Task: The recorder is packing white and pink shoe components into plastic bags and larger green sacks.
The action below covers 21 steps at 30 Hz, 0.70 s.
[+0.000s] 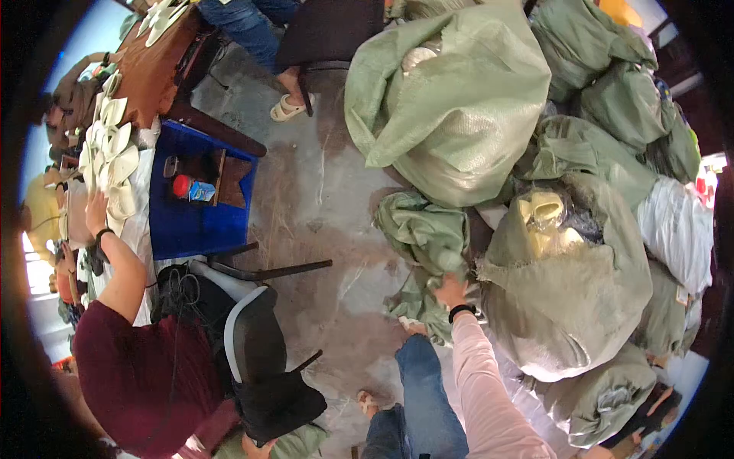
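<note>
My right hand [451, 292], with a black band at the wrist and a pale pink sleeve, reaches forward and closes on a crumpled green woven sack [422, 229]. That sack lies slack on the floor, beside a bulging sack [569, 306] whose open top shows pale yellow shoe-like pieces [544, 208] in clear plastic. At the lower edge, a patch of skin [256, 448] shows against more green sack cloth [294, 444]. It may be my left hand; its fingers cannot be made out.
Large full green sacks [451, 99] are piled ahead and to the right. On the left, a person in a maroon shirt [145, 375] sits on a grey-and-black chair [260, 329], one hand among pale shoe pieces [115, 164]. A blue bin [199, 229] and another seated person's sandalled foot [289, 109] are farther off.
</note>
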Each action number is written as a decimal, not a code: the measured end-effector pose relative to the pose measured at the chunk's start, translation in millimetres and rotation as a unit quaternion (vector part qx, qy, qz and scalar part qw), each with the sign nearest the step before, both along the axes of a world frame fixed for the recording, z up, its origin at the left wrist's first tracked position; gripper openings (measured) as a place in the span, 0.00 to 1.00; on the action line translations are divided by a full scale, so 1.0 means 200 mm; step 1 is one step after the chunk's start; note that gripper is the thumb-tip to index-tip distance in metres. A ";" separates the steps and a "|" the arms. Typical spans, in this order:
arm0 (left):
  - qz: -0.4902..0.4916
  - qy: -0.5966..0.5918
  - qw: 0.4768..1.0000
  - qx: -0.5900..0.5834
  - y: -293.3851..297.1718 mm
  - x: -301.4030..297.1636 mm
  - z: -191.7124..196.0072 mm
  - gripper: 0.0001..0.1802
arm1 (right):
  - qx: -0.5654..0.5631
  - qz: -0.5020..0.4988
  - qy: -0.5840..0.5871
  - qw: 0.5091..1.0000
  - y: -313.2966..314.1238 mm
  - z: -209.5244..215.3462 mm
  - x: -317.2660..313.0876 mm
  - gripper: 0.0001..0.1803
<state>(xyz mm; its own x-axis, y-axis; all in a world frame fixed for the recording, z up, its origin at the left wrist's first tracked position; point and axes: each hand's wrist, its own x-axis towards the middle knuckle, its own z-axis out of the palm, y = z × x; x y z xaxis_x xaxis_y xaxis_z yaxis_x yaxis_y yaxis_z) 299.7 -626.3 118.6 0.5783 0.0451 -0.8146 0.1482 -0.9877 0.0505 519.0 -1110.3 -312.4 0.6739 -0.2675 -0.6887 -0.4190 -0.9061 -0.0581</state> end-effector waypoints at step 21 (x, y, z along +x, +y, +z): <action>0.086 -0.356 0.929 -0.044 -0.40 -0.90 -0.10 0.40 | 0.420 0.648 0.047 0.633 1.08 1.20 -1.35 0.10</action>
<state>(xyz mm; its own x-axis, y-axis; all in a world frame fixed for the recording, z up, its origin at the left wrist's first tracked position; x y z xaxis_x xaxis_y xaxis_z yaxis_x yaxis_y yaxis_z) 119.5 -705.7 97.8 0.9627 0.1379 -0.2328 0.2013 -0.9399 0.2756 249.5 -894.2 -72.7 -0.1026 0.9560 -0.2749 0.6086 -0.1583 -0.7775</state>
